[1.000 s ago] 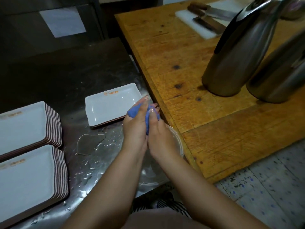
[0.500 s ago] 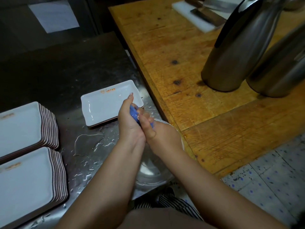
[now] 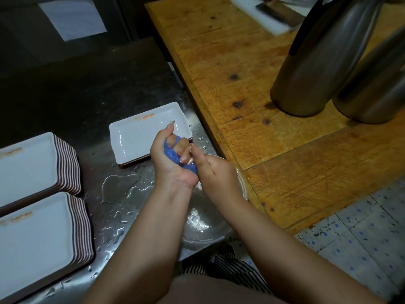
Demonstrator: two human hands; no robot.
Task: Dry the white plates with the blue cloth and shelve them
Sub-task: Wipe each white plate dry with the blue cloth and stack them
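Both hands grip the wet blue cloth (image 3: 171,152) over a clear glass bowl (image 3: 208,224) at the counter's front edge. My left hand (image 3: 169,160) is curled round the cloth's upper end. The lower end sits inside my right hand (image 3: 215,172), which hides most of it. Just behind the hands, a single white rectangular plate (image 3: 135,137) with an orange mark lies flat on the wet steel counter (image 3: 122,99). At the far left stand two stacks of the same white plates, one behind (image 3: 32,165) and one in front (image 3: 37,240).
Puddles and drops (image 3: 118,185) cover the steel in front of the single plate. A wooden table (image 3: 252,88) adjoins on the right, carrying two tall steel flasks (image 3: 324,60) and a white cutting board (image 3: 260,14). Speckled floor tiles (image 3: 361,238) show at the lower right.
My hands have gone from pressed side by side with the cloth between them to a twisted grip, left hand above, right hand below. More of the cloth shows now.
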